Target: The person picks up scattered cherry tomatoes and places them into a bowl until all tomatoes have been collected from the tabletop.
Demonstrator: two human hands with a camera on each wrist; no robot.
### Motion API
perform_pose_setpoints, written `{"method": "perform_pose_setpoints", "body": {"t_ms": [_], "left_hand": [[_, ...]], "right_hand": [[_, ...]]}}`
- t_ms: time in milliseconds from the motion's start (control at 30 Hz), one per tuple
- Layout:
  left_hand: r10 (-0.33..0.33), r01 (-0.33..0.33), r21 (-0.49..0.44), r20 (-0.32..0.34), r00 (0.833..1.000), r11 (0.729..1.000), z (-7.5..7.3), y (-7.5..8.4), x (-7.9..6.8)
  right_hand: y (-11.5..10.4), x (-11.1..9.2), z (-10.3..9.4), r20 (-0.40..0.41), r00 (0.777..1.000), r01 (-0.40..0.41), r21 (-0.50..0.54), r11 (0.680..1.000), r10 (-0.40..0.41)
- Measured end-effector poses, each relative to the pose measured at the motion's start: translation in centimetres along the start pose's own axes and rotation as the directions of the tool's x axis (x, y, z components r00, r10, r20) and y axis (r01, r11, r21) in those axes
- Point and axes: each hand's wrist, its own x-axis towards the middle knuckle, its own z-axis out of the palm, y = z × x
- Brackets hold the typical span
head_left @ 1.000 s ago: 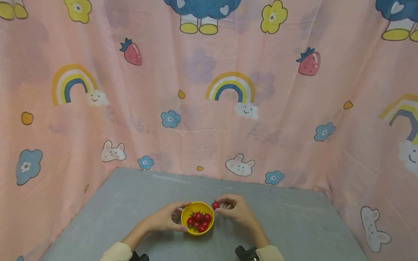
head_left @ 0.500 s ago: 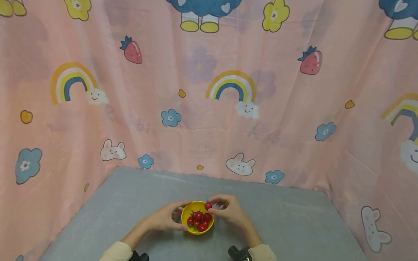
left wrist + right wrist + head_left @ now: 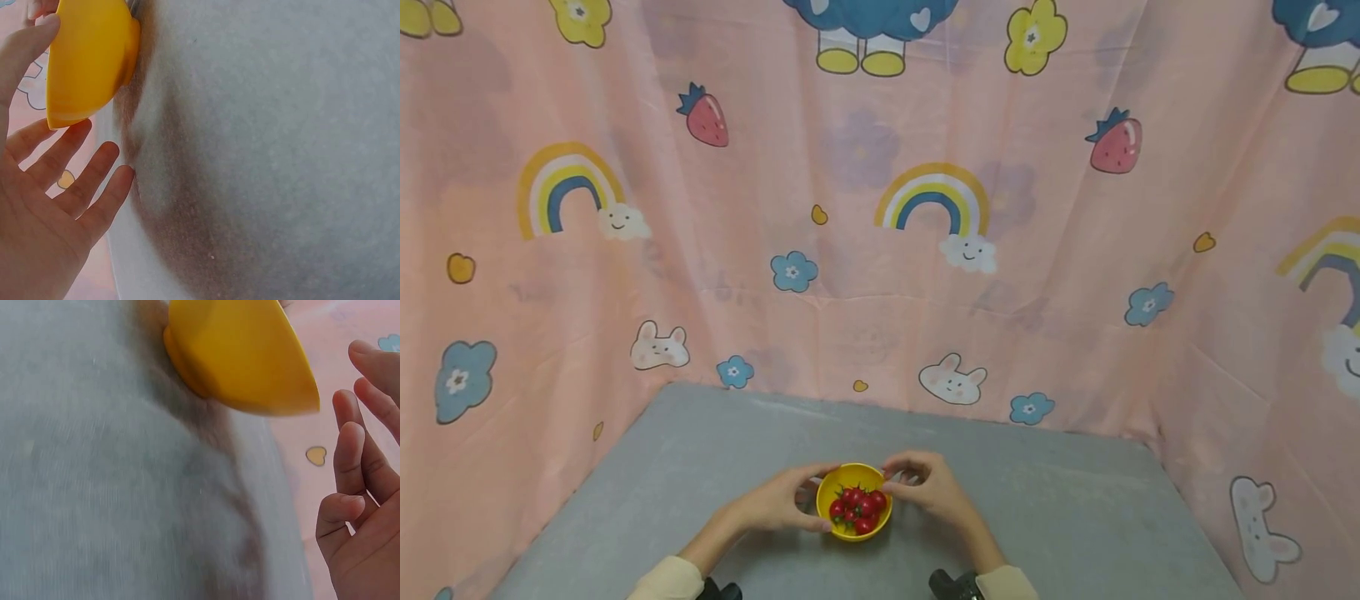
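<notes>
A small yellow bowl (image 3: pixel 853 475) stands on the grey table in the head view. Several red cherry tomatoes (image 3: pixel 867 507) with green stems lie inside it. My left hand (image 3: pixel 782 500) steadies the bowl from the left, thumb on the near rim and a finger against the far side; its other fingers spread out below the rim in the left wrist view. At the bowl's right rim hovers my right hand (image 3: pixel 936 487), holding nothing. Its fingers are loosely bent and apart from the bowl (image 3: pixel 244 356) in the right wrist view. Both wrist views hide the tomatoes.
The grey table (image 3: pixel 1075 500) extends around the bowl on all sides. A pink curtain (image 3: pixel 850 333) printed with rainbows, rabbits and flowers hangs behind the table and along both sides. Dark devices (image 3: pixel 953 585) are strapped at both wrists.
My right hand has carried a cherry tomato leftward over the bowl, let it go into the bowl, and drawn back slightly to the right. The left hand and bowl have stayed put.
</notes>
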Motion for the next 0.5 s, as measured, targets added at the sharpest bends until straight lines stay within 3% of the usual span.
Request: {"method": "perform_pose_setpoints", "body": {"t_ms": [200,367,500], "left_hand": [[-0.001,0.001,-0.001,-0.006,1.000,1.000,0.0,-0.2,0.0],[-0.002,0.002,0.027,-0.020,1.000,1.000,0.1,-0.1,-0.1],[-0.008,0.016,0.083,-0.089,0.996,0.996,0.1,0.2,-0.5]], "right_hand": [[0.2,-1.1,-1.3,-0.016,1.000,0.007,-0.018,1.000,-0.007],[0.4,-2.4,-2.6,-0.058,0.997,-0.048,-0.037,0.998,0.046],[0.2,-3.8,-3.8,-0.088,0.992,-0.091,-0.052,0.995,0.086]]}}
